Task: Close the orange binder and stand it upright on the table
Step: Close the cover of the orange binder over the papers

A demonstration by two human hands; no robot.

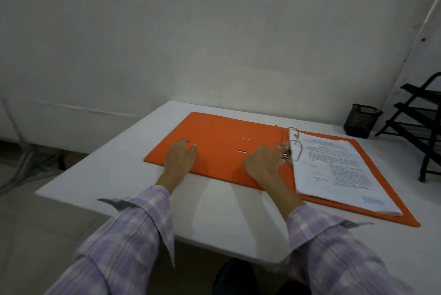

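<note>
The orange binder (214, 137) lies open and flat on the white table (133, 175). Its left cover is bare; a stack of printed pages (338, 170) rests on its right half, threaded on the metal rings (292, 143). My left hand (180, 157) lies palm down on the left cover near its front edge, fingers loosely together. My right hand (262, 162) rests on the binder's middle, its fingertips at the ring lever mechanism; whether it grips the lever cannot be told.
A black mesh pen cup (361, 120) stands at the table's back right. A black tiered paper tray rack (420, 123) stands further right. A white wall rises just behind the table. The table's left edge drops to the floor.
</note>
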